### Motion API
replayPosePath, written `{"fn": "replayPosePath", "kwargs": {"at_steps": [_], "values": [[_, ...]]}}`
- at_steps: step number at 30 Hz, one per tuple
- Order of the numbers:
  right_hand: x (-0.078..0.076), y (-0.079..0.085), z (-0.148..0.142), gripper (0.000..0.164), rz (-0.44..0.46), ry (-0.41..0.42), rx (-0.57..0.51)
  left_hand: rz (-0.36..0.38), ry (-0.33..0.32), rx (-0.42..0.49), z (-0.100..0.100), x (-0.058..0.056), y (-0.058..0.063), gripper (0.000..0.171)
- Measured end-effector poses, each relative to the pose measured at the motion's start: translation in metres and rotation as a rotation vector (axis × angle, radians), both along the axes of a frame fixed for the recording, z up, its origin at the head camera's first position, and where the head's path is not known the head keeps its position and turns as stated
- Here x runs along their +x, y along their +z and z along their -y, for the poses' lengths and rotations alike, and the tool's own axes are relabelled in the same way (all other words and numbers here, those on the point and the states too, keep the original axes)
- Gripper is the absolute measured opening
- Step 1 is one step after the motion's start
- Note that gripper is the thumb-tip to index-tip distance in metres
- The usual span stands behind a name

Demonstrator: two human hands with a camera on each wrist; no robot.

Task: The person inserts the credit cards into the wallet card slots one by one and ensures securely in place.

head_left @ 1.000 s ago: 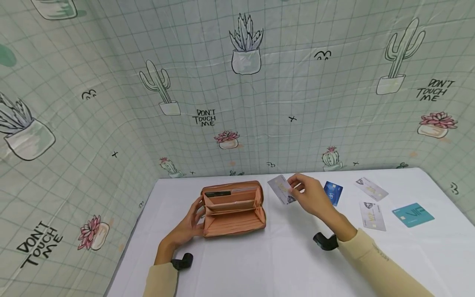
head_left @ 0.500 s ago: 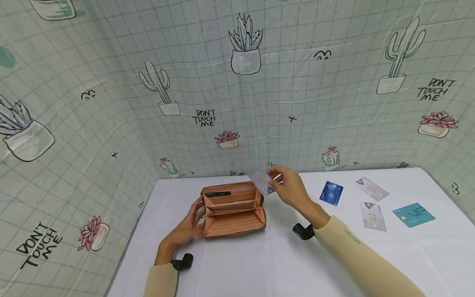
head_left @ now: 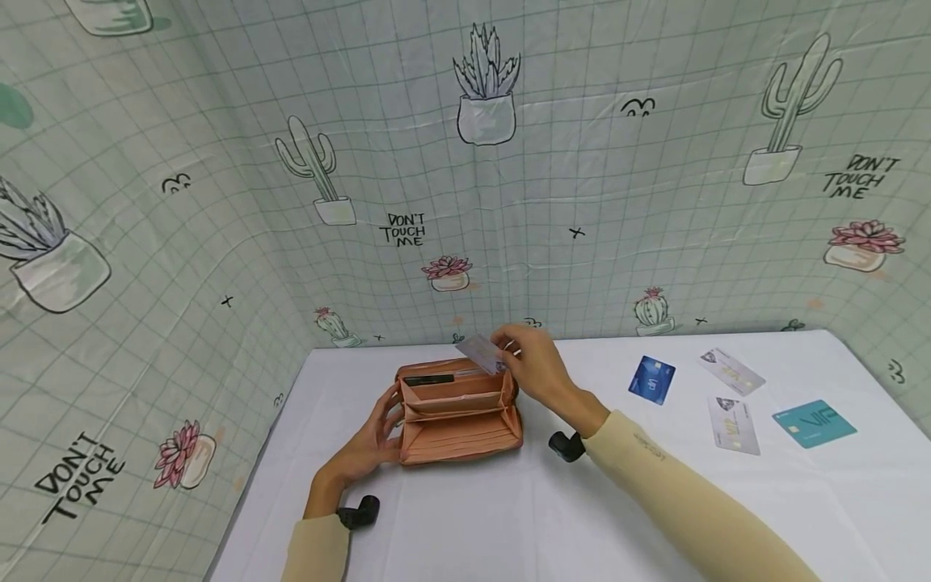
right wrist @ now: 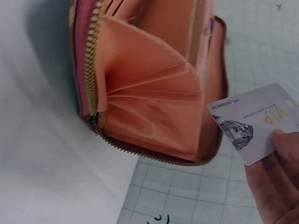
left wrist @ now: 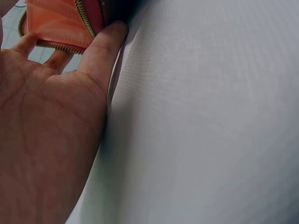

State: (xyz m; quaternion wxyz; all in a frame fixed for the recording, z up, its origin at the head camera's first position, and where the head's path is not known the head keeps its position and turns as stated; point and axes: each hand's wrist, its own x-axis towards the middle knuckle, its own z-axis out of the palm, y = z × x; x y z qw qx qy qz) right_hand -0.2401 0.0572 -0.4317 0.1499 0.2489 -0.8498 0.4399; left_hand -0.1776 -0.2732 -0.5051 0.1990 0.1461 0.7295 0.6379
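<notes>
An orange zip-around wallet (head_left: 460, 440) stands unzipped on the white table, its pleated compartments facing up. At its left end my left hand (head_left: 369, 436) holds it, thumb at the near side and fingers toward the far side; the left wrist view shows that hand (left wrist: 51, 107) against the wallet's zipped edge (left wrist: 60, 23). Between thumb and fingers my right hand (head_left: 534, 364) pinches a silver VIP card (head_left: 480, 353) above the wallet's back right corner. In the right wrist view the card (right wrist: 254, 119) is beside the wallet's end gusset (right wrist: 154, 116). A dark card (head_left: 429, 379) sits in the back compartment.
To the right on the table lie a blue card (head_left: 652, 380), two silver cards (head_left: 732, 372) and a teal card (head_left: 815, 423). A grid-patterned cloth (head_left: 567, 186) with cactus drawings rises behind the table (head_left: 465, 525) and at its left.
My right hand has carried the silver card leftward, from beside the blue card to over the wallet's back right corner. The left hand and wallet have stayed in place.
</notes>
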Motion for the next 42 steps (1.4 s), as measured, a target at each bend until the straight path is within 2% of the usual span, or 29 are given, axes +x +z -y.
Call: {"fn": "replayPosePath", "kwargs": {"at_steps": [6,14,19,29,42], "values": [[-0.004,-0.005,0.005,0.022,-0.044,0.011,0.057,0.004,-0.006,-0.014,0.000,0.001,0.001,0.121],[-0.009,-0.011,0.004,0.025,-0.040,0.021,0.121,0.000,-0.001,-0.023,-0.001,0.000,0.003,0.123],[-0.011,-0.013,0.002,0.024,-0.084,0.026,0.175,-0.010,-0.011,-0.004,0.000,-0.002,0.001,0.122],[-0.013,-0.012,0.000,0.019,-0.152,0.033,0.160,-0.021,-0.026,0.005,0.001,-0.004,0.002,0.122],[-0.018,-0.015,0.003,0.022,-0.201,0.087,0.295,-0.011,-0.017,0.005,0.002,-0.001,0.000,0.122]]}}
